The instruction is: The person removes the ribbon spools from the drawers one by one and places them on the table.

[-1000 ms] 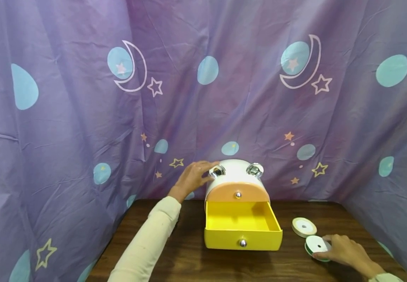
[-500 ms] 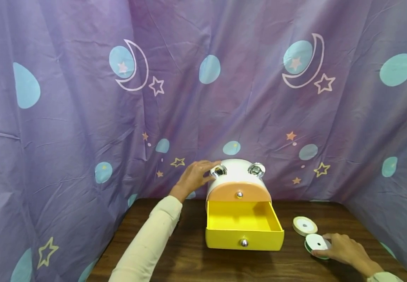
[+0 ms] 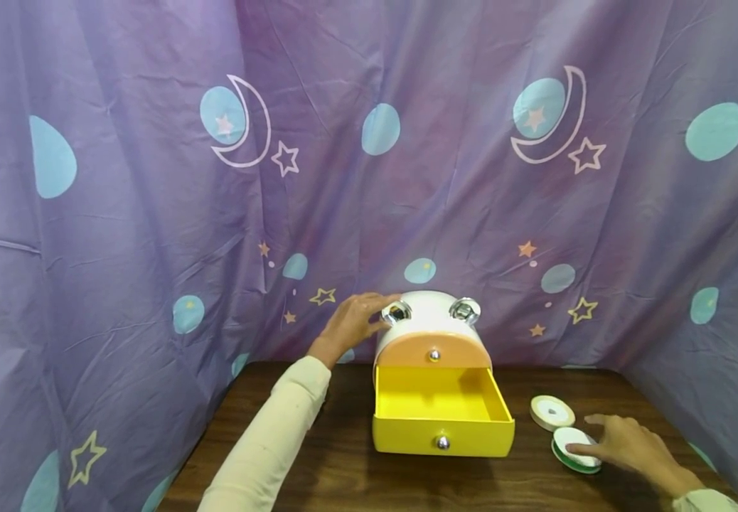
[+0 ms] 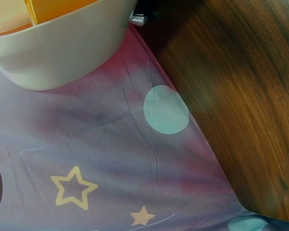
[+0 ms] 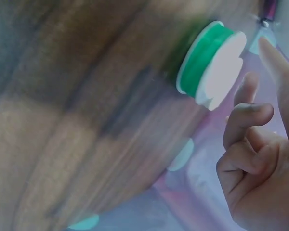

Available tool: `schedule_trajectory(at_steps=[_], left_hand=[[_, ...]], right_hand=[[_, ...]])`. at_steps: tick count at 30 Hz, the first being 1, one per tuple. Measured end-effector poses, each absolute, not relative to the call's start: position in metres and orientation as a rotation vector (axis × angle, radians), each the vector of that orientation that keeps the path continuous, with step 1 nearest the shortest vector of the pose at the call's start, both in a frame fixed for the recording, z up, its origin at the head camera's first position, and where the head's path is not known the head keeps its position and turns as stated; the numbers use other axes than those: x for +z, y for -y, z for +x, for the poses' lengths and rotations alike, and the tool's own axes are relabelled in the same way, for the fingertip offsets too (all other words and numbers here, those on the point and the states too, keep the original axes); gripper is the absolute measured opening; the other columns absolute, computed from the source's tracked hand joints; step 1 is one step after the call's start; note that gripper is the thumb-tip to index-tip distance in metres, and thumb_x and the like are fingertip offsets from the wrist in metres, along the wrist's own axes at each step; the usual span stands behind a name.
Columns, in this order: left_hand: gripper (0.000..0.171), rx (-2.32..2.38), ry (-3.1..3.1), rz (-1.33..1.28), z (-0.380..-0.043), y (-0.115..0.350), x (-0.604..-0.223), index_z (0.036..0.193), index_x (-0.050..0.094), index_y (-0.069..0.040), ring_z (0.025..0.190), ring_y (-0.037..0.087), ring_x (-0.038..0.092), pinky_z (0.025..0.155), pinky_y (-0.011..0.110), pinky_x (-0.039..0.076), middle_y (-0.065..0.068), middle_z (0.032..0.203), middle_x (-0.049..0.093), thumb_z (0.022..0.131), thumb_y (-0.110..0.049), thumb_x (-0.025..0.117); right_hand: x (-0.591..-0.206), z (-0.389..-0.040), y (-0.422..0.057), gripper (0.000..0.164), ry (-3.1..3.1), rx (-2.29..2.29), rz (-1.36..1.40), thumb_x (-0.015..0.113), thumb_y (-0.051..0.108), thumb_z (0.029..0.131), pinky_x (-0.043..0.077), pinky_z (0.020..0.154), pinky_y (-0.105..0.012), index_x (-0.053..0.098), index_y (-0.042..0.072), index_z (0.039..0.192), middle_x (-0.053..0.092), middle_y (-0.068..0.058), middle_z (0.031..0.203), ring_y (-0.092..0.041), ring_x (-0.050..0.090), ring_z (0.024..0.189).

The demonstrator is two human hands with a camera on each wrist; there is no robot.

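Spread fingers of the right hand (image 3: 634,449) grasp nothing—its thumb overlaps the green-ribbon spool (image 5: 212,65), right of the cabinet (image 3: 431,316). Left hand (image 3: 353,320), fingers extended at the cabinet's left side, presumably steadies it—yellow drawer (image 3: 407,435) pulled forward.

Stands upright on the bench (image 3: 343,462) as a white, domed drawer unit (image 3: 430,313), crowned by two silver, eye-like fittings (image 3: 465,310). Has a peach upper drawer (image 3: 407,351), pushed in, with a round silver knob. Has beneath that a yellow lower drawer (image 3: 407,435), drawn well out, bright inner floor showing, silver knob on the front. Right of the drawer unit, roughly level with the open front, includes a white-flanged green ribbon spool (image 5: 209,65); partly covered, seemingly lying flat.
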State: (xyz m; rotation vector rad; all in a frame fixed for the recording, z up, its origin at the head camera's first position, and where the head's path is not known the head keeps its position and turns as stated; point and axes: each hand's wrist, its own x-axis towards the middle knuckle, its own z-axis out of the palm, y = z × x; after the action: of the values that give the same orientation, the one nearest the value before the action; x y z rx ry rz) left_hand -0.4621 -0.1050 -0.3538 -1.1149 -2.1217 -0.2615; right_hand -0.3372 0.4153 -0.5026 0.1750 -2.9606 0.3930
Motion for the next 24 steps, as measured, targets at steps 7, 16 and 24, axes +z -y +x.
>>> schedule_trajectory(at_steps=[7, 16, 24], left_hand=[[0.063, -0.254, 2.096, -1.114, -0.462, 0.105, -0.355, 0.144, 0.064, -0.016, 0.105, 0.019, 0.071, 0.097, 0.033, 0.058, 0.002, 0.115, 0.077, 0.086, -0.027, 0.087], [0.065, -0.271, 2.112, -1.114, -0.463, 0.105, -0.358, 0.144, 0.063, -0.017, 0.106, 0.019, 0.07, 0.097, 0.032, 0.058, 0.002, 0.118, 0.076, 0.085, -0.026, 0.088], [0.064, -0.262, 2.086, -1.117, -0.463, 0.106, -0.356, 0.144, 0.064, -0.016, 0.103, 0.019, 0.071, 0.095, 0.033, 0.059, 0.003, 0.113, 0.076, 0.085, -0.027, 0.088]], right_hand=[[-0.483, -0.34, -0.415, 0.088, 2.845, 0.395, 0.194, 0.08, 0.069, 0.077, 0.049, 0.048, -0.043, 0.07, -0.002, 0.128, 0.055, 0.009, 0.062, -0.015, 0.053, 0.062], [-0.457, -0.342, -0.4, 0.084, 2.753, 0.425, 0.269, 0.074, 0.067, 0.085, 0.043, 0.047, -0.034, 0.065, 0.002, 0.137, 0.062, 0.016, 0.061, -0.011, 0.05, 0.055], [-0.429, -0.336, -0.365, 0.073, 2.622, 0.385, 0.391, 0.079, 0.059, 0.086, 0.039, 0.046, -0.027, 0.066, 0.01, 0.138, 0.056, 0.024, 0.056, -0.005, 0.045, 0.049]])
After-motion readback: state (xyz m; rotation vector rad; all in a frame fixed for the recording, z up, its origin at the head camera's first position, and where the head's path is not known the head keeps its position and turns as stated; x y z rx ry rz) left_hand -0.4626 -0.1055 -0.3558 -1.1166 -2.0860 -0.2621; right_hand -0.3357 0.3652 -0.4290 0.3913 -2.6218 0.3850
